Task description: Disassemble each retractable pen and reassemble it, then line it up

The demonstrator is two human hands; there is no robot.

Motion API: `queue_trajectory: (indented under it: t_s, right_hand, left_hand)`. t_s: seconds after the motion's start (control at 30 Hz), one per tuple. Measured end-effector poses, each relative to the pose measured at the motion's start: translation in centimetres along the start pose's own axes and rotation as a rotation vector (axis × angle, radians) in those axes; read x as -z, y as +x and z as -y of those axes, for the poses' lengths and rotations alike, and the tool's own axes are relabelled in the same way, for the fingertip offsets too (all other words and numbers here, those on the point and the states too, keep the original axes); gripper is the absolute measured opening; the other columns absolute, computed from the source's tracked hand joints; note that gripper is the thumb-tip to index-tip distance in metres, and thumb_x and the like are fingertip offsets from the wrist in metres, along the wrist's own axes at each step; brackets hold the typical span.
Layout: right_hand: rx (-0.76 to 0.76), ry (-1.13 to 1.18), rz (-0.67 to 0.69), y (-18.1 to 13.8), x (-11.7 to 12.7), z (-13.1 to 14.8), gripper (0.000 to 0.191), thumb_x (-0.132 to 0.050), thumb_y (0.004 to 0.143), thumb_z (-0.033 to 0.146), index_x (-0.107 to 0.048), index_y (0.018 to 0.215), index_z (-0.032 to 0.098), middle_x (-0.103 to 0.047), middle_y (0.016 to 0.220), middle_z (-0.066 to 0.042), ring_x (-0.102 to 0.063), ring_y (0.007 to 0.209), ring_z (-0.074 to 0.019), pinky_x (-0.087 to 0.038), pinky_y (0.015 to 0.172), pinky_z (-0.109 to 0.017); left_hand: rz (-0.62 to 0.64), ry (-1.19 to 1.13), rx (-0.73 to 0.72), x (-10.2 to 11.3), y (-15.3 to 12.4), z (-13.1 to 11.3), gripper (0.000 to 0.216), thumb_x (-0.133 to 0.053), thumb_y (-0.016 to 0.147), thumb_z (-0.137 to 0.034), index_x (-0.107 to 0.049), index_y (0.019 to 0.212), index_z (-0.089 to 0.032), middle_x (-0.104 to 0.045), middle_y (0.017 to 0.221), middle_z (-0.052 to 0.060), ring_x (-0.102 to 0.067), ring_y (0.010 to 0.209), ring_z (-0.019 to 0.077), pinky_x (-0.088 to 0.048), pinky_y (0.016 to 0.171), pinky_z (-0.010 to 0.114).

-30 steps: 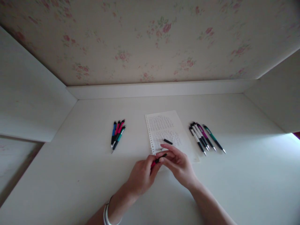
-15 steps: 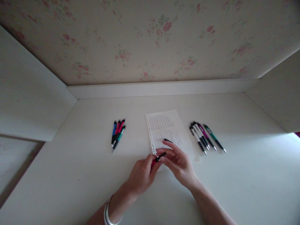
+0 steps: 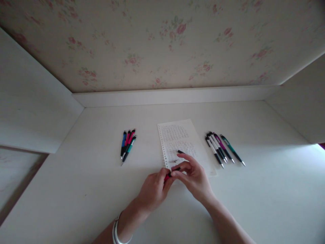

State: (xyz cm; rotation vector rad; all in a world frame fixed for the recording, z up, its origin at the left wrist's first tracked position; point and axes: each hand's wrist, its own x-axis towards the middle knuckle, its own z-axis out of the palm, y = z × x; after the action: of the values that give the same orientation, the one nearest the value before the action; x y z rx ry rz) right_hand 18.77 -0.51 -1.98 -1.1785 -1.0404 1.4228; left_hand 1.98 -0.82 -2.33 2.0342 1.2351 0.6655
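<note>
- A red-and-black pen (image 3: 167, 177), held over the paper's near edge, looks light, stiff and probably smooth, its slim exposed end likely the delicate part.
- The left hand (image 3: 153, 190) grips the red barrel, seemingly the surest hold; the right hand (image 3: 195, 180) pinches the black end, thumb against finger.
- Just beyond, a black tube (image 3: 181, 151) and a small silvery piece (image 3: 176, 161) rest on handwritten paper (image 3: 175, 130).
- Pens (image 3: 127, 141) lie left, others (image 3: 223, 147) right, across the white tabletop (image 3: 101, 183).
</note>
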Motion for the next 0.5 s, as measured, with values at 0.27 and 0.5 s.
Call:
queue_trajectory:
  t_s: [0.27, 0.5]
  right_hand:
    - [0.033, 0.020, 0.046, -0.09, 0.14, 0.26, 0.055, -0.074, 0.082, 0.036, -0.051, 0.131, 0.028, -0.075, 0.094, -0.005, -0.070, 0.093, -0.0221, -0.053, 0.090, -0.042]
    - [0.056, 0.037, 0.097, -0.17, 0.18, 0.21, 0.057, -0.072, 0.084, 0.036, -0.047, 0.135, 0.030, -0.073, 0.107, -0.007, -0.068, 0.100, -0.0222, -0.051, 0.094, -0.043]
  left_hand:
    - [0.006, 0.004, 0.005, 0.03, 0.02, -0.01, 0.023, -0.041, 0.102, -0.038, -0.053, 0.099, -0.019, -0.072, 0.076, 0.004, -0.070, 0.063, 0.0186, -0.048, 0.056, 0.024]
    - [0.003, 0.014, 0.012, 0.01, -0.08, 0.08, 0.021, -0.042, 0.102, -0.036, -0.053, 0.101, -0.019, -0.073, 0.078, 0.004, -0.071, 0.065, 0.0187, -0.049, 0.056, 0.024]
